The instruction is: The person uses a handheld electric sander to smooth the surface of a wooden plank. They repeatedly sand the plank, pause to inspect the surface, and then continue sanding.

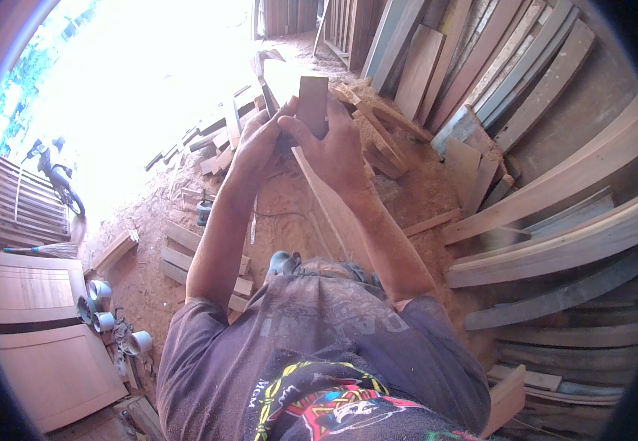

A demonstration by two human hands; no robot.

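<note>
Both my arms reach forward, and my hands are close together at the upper middle. In my right hand (325, 143) is a flat, brown rectangular wooden block (313, 103), held upright between thumb and fingers. Beside it, my left hand (258, 140) has its fingers curled, with its thumb side near the block. What it grips is hard to make out against the glare. A thin, dark-edged wooden piece (266, 92) rises just beyond the left fingers; whether they touch it I cannot tell. Below the right hand, a long pale wooden strip (322, 191) slants toward me.
Wood offcuts (223, 136) lie scattered on the dusty ground ahead. Planks (436, 66) lean at the upper right, and long curved-looking boards (554, 257) are stacked at right. To the left are panelled wooden doors (32, 287), several pots (138, 342) and a motorbike (60, 176).
</note>
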